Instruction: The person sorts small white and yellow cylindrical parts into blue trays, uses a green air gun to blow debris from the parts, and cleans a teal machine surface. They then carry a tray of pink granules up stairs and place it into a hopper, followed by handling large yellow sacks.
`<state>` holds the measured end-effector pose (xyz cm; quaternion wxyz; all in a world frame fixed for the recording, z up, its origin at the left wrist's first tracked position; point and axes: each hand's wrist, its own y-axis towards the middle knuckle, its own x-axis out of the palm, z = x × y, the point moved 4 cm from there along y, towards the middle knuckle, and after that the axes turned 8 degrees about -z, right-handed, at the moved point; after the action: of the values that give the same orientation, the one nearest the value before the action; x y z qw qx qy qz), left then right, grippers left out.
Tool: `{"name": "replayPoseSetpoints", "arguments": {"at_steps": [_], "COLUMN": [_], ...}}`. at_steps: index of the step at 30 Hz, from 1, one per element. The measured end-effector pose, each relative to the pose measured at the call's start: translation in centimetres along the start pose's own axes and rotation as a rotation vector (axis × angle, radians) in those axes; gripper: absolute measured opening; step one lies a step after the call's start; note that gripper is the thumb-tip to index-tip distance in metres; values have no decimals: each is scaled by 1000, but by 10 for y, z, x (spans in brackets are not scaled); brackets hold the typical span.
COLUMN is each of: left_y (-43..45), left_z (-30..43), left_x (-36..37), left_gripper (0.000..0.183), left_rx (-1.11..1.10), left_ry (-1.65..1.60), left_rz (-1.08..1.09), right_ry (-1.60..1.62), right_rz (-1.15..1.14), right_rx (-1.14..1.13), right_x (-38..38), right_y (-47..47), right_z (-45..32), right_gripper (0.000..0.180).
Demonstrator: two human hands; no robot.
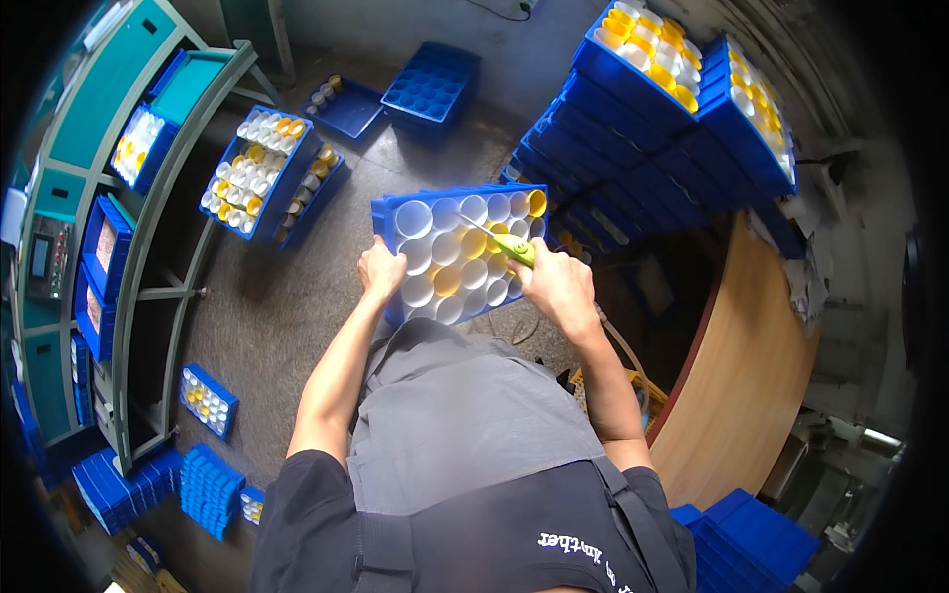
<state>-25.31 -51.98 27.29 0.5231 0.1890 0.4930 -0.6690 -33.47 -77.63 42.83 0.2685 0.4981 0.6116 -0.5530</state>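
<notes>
Before me stands a blue plastic tray (382,215) filled with rows of white and yellow round cups, their open ends facing up. My left hand (382,268) grips the tray's left edge, thumb over the rim. In my right hand (556,280) is a lime-green air blow gun (514,248). Its thin metal nozzle points left over the cups near the tray's far side. A hose (626,345) runs beside my right forearm; where it joins the blow gun is hidden.
Tall stacks of blue trays (615,141) with cups rise at the upper right. A wooden tabletop (741,356) curves along the right. More filled trays (285,174) stand on the floor at upper left, beside a green machine rack (178,148). Another blue tray (430,85) lies farther back.
</notes>
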Motion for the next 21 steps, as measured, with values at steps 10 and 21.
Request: {"name": "replayPoseSetpoints", "arguments": {"at_steps": [10,21], "left_y": [-4,10], "left_z": [7,-6], "left_x": [2,-4], "left_gripper": [65,33], "left_rx": [-22,-136], "left_ry": [-3,-112], "left_rz": [9,85], "right_ry": [-23,37], "right_rz": [104,-99], "right_rx": [-195,-153], "right_x": [17,49], "right_y": [11,-23], "right_z": [-36,-25], "right_gripper": [33,33]}}
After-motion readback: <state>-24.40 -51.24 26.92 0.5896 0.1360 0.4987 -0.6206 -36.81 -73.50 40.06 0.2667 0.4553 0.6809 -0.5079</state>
